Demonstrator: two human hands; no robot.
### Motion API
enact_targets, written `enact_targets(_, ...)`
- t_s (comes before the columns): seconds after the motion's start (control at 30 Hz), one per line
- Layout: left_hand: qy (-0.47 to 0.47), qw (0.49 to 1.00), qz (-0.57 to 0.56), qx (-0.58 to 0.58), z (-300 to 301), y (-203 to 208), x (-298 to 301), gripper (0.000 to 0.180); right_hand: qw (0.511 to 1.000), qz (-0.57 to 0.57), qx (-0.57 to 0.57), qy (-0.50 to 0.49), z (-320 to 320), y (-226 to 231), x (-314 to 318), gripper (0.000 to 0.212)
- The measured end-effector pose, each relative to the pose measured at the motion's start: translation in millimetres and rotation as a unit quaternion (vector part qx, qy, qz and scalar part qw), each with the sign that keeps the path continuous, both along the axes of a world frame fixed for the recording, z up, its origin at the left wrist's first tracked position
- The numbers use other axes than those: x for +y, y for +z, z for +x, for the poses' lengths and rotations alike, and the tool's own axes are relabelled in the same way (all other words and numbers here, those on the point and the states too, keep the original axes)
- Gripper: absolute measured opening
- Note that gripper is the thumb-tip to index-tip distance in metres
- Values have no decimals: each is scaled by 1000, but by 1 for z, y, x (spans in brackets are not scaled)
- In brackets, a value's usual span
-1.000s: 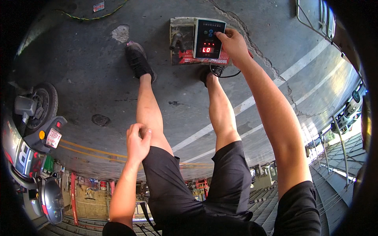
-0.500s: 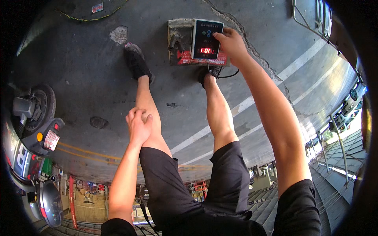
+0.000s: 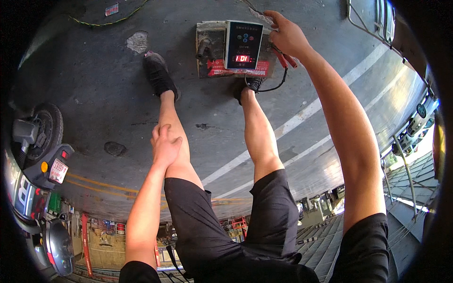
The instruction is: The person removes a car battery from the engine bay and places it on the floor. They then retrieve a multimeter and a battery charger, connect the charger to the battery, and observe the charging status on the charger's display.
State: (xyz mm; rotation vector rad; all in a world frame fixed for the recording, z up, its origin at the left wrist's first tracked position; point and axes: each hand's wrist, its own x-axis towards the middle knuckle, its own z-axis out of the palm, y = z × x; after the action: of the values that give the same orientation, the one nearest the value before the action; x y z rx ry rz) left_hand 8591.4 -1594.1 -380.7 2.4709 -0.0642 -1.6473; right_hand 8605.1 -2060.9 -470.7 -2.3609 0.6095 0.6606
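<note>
Right hand [image 3: 289,35], fingers loosely spread, rests on the meter [image 3: 243,45] at upper centre, steadying it; left hand [image 3: 165,145], open, braces the knee [image 3: 179,162].

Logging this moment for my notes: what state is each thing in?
control box: lying on the ground, red digits lit
right hand: at the box's right edge, grip unclear
left hand: open, resting on left knee
scooter: parked at left
</note>
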Motion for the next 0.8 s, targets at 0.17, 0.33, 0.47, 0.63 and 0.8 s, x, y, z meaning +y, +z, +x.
enact_targets(0.17, 7, 1000, 7, 20, 2, 0, -1, 61, 995, 19, -23, -92, -14, -1, 5, 55)
enact_targets(0.33, 9, 1000, 9, 24, 4, 1, 0, 61, 981, 29, -1, -192, -22, 11, 44, 57)
enact_targets(0.47, -3, 999, 15, 28, 3, -3, 2, 61, 961, 67, 26, -266, -25, 9, 62, 71)
enact_targets(0.63, 0, 1000, 16, 24, 2, -6, 5, 60, 969, 3, 17, -248, 1, 12, 73, 87)
enact_targets(0.8, -14, 1000, 12, 21, 3, -6, 6, 60, 976, -36, 28, -214, 7, 6, 76, 92)
